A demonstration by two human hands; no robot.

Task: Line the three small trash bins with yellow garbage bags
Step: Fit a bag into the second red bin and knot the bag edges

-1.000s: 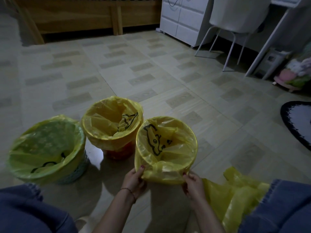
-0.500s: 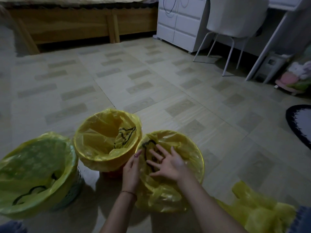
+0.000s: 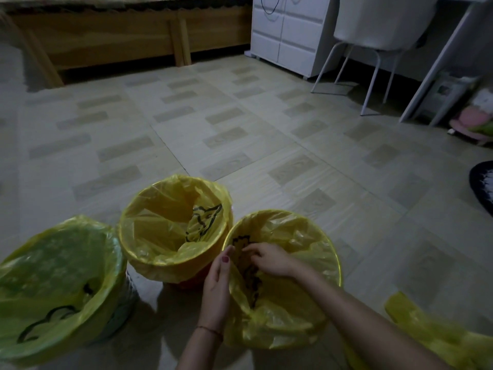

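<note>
Third bin (image 3: 329, 252) sits on the floor, rightmost, touching the middle bin (image 3: 149, 252). Left hand (image 3: 216, 287) lies flat against its rim outside, fingers straight, probably steadying it. Right hand (image 3: 269, 259) is inside, fingers curled pinching the bag (image 3: 280, 311), likely pushing the liner down.

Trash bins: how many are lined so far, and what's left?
All three carry yellow bags. The left bin and middle bin look done, bags folded over their rims. The right bin is in hand: the left hand steadies its near edge while the right hand reaches inside. Only seating that liner seems left. Spare bags lie nearby.
</note>
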